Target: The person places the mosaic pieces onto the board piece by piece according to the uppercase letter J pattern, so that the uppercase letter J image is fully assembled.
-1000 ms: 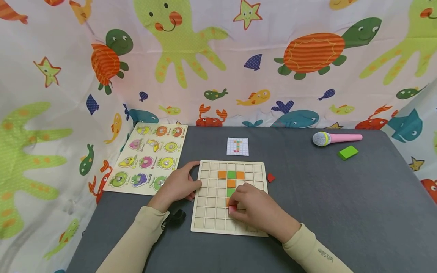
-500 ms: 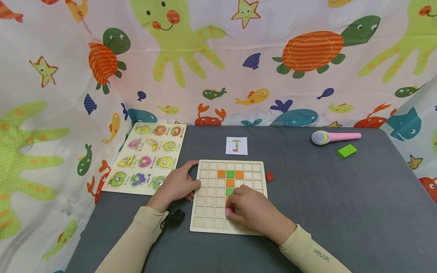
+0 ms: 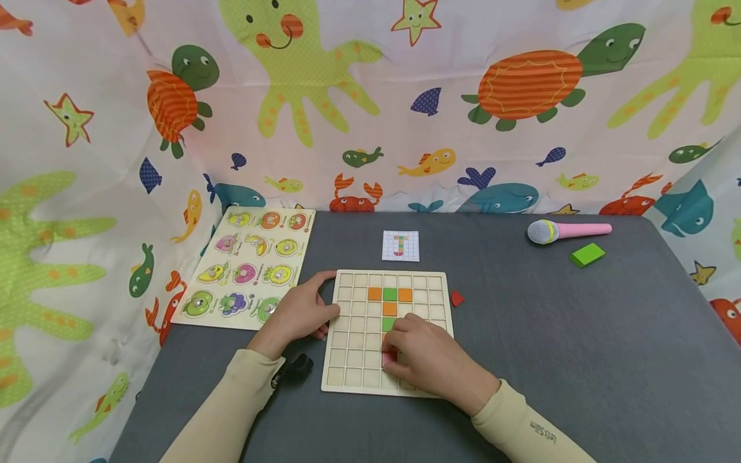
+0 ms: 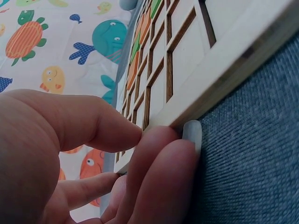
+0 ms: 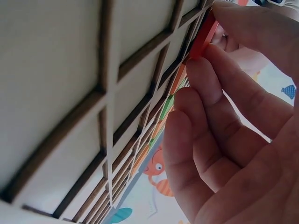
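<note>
A wooden grid board [image 3: 347,358] lies on the table, with orange and green square tiles in some of its cells, such as the green tile [image 3: 390,294] in the upper row. My left hand [image 3: 296,318] holds its left edge, the thumb at the rim and the other fingers curled against the side. Over the lower middle cells, my right hand [image 3: 434,361] pinches a red tile [image 5: 204,38] between thumb and index finger. That tile tilts at a cell just below the column of coloured tiles; my fingers hide most of it in the head view.
Just right of the board lies a loose red piece [image 3: 457,299]. A pattern card [image 3: 401,246] sits behind it. At left is a fruit puzzle board [image 3: 255,257]; at far right, a pink toy microphone [image 3: 579,230] and a green block [image 3: 587,255]. A patterned cloth [image 3: 428,141] hangs behind.
My right hand has brought the red tile slightly left and nearer, to the cell below the lowest orange tile. My left hand has stayed at the board's edge.
</note>
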The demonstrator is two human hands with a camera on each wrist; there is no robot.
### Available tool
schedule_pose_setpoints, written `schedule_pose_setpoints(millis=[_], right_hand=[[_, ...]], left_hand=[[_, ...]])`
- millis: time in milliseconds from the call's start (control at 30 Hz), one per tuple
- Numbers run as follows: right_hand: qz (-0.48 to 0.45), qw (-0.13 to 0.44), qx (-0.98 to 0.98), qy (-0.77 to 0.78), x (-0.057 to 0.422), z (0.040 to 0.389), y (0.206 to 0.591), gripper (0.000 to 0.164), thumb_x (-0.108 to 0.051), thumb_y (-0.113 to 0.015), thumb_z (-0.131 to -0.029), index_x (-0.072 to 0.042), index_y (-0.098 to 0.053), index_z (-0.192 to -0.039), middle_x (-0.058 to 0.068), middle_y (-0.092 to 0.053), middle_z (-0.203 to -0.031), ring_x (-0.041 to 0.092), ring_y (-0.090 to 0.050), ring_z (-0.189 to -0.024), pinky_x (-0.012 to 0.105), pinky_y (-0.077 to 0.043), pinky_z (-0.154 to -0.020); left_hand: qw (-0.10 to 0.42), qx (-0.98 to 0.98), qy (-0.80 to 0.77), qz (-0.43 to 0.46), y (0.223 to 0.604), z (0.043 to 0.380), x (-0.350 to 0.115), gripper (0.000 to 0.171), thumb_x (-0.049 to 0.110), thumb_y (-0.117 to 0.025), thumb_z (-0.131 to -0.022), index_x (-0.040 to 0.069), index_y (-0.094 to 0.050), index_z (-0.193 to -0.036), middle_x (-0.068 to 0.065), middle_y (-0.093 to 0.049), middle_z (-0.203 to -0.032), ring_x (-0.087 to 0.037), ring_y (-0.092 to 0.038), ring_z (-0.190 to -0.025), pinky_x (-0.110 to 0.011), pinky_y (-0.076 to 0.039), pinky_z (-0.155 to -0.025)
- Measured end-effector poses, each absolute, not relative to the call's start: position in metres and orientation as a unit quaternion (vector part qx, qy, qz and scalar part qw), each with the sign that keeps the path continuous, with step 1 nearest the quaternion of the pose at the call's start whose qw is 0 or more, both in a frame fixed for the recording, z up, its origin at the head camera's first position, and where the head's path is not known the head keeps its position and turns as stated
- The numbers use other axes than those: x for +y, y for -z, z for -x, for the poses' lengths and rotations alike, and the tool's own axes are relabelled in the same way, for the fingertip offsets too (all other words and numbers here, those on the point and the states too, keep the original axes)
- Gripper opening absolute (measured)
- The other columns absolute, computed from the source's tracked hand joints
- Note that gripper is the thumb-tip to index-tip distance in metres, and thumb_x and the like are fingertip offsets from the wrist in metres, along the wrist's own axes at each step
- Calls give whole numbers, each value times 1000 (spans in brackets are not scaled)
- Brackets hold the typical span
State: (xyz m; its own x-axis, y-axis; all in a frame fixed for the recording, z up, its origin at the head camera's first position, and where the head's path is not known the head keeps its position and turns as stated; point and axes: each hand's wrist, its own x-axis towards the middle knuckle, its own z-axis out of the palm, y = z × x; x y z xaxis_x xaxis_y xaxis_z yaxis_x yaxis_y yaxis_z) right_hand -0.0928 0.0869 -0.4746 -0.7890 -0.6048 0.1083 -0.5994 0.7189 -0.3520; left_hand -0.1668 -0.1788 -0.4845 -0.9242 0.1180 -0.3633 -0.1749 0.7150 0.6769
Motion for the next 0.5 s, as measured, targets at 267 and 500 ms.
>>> schedule_pose_setpoints(millis=[267, 500], right_hand=[[327, 6, 927, 186, 86, 93, 475, 6, -23, -83, -89, -24, -77, -86, -11, -63, -82, 6, -48, -80, 23, -48, -68], [320, -5, 929, 187, 88, 94, 476, 9, -24, -85, -88, -26, -77, -85, -12, -64, -82, 6, -51, -82, 22, -49, -67]], left_hand=[[194, 907, -372, 20, 487, 167, -180, 79, 27, -76, -93, 27, -43, -165, -8, -69, -77, -22, -71, -56, -33, -60, -54], [197, 906, -373, 19, 486, 168, -179, 78, 28, -76, -94, 29, -42, -165, -8, -69, -78, -23, -71, -56, -33, -60, -55]])
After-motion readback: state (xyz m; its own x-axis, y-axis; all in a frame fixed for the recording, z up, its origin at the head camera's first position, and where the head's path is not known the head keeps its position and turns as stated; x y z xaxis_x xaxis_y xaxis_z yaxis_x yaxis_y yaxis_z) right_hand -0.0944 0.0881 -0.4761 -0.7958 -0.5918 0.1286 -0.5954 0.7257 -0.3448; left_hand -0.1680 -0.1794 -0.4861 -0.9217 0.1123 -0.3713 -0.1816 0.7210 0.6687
